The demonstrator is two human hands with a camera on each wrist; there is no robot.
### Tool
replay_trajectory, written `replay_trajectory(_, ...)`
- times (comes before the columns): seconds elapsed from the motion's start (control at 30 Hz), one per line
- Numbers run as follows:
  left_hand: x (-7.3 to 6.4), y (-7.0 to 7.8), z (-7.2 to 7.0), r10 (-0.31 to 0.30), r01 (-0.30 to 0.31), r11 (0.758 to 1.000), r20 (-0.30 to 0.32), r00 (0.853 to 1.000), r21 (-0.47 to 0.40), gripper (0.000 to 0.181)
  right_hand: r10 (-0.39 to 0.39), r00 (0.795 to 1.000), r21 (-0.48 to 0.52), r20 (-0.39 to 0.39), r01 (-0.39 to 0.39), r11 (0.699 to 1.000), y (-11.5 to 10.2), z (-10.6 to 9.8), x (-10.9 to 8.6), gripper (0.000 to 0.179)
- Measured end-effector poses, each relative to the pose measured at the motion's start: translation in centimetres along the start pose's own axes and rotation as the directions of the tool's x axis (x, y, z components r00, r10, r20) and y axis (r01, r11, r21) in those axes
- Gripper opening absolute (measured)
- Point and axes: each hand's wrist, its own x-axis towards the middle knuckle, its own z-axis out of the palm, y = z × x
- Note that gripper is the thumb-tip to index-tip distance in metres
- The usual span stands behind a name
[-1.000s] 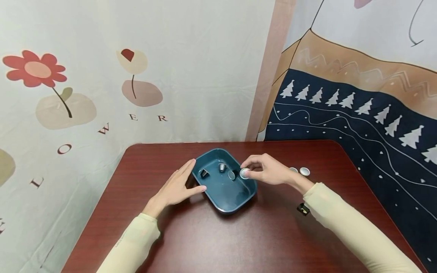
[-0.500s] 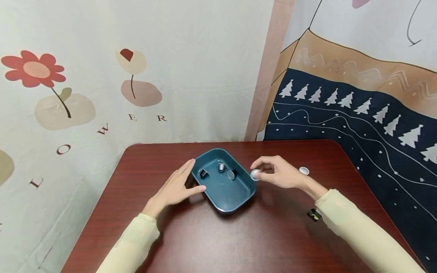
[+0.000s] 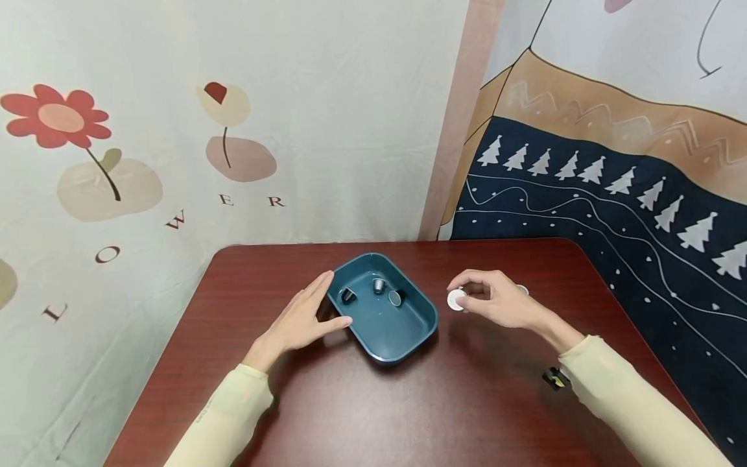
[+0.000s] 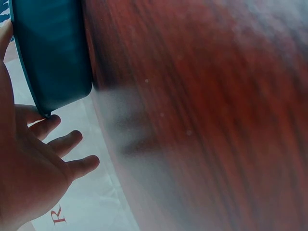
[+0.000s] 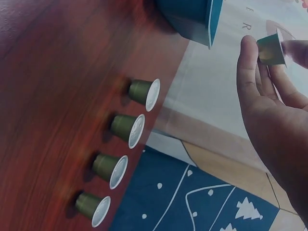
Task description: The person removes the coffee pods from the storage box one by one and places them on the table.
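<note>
In the head view my right hand (image 3: 498,301) pinches a coffee capsule (image 3: 456,300) by its edges, white lid turned toward me, just right of the blue tray (image 3: 393,334). The right wrist view shows that the pinched capsule (image 5: 271,49) has a green body and sits between thumb and fingertips. My left hand (image 3: 300,322) lies along the tray's left side, fingers extended and thumb spread at the rim. From the left wrist, its fingers (image 4: 67,143) fan out by the tray's corner. Three dark or silvery capsules (image 3: 379,286) lie inside the tray.
Several green capsules (image 5: 127,130) with white lids stand in a row on the red-brown table (image 5: 57,110). In the head view one capsule (image 3: 522,289) peeks out behind the right hand, which hides the others. Printed curtains (image 3: 350,130) hang behind the table.
My right hand has moved right, from over the tray's right rim to beside the tray, carrying the capsule along. The left hand and the tray have stayed in place.
</note>
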Motion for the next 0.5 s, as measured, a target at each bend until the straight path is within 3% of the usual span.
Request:
replay_trajectory(0.13,0.1,-0.1,0.1,0.009,-0.009,1.0,-0.007,1.0,0.003,0.117,0.005,1.0,0.028,-0.004,-0.005,1.0,0.2,-0.3,-0.6,0.023)
replay_trajectory(0.33,0.1,-0.1,0.1,0.008,-0.008,1.0,-0.008,1.0,0.002,0.117,-0.059,0.998,0.025,0.028,0.058,0.998,0.5,-0.4,-1.3,0.023)
replay_trajectory(0.5,0.0,-0.1,0.1,0.01,-0.01,1.0,-0.01,1.0,0.008,0.116,-0.033,0.999,0.021,0.032,0.033,0.999,0.9,-0.5,-2.1,0.021)
